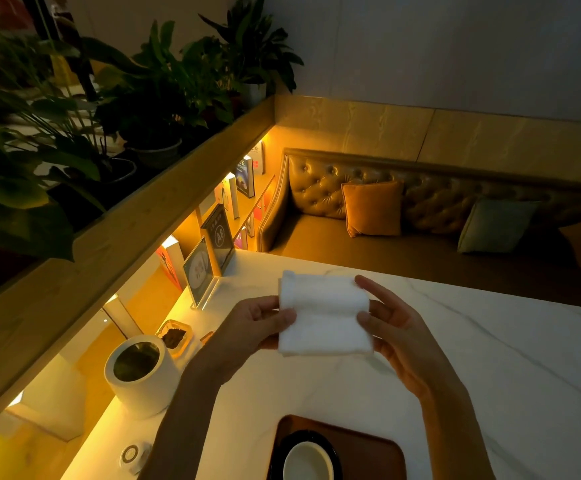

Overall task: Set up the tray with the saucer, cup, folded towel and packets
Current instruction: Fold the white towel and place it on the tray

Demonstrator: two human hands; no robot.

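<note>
Both hands hold a white folded towel (323, 315) in the air above the marble table (489, 358). My left hand (251, 327) pinches its left edge and my right hand (393, 327) grips its right edge. Near the bottom of the view lies a brown tray (375, 448). On the tray sits a black saucer (283, 445) with a white cup (308, 462) standing on it. No packets can be made out for certain.
A white cylindrical container (140, 372) stands at the left, with a small dish (174, 336) behind it. Acrylic sign holders (200, 271) stand by the lit shelf. A small round object (130, 455) lies at the table's near left. A sofa (403, 237) with cushions runs behind.
</note>
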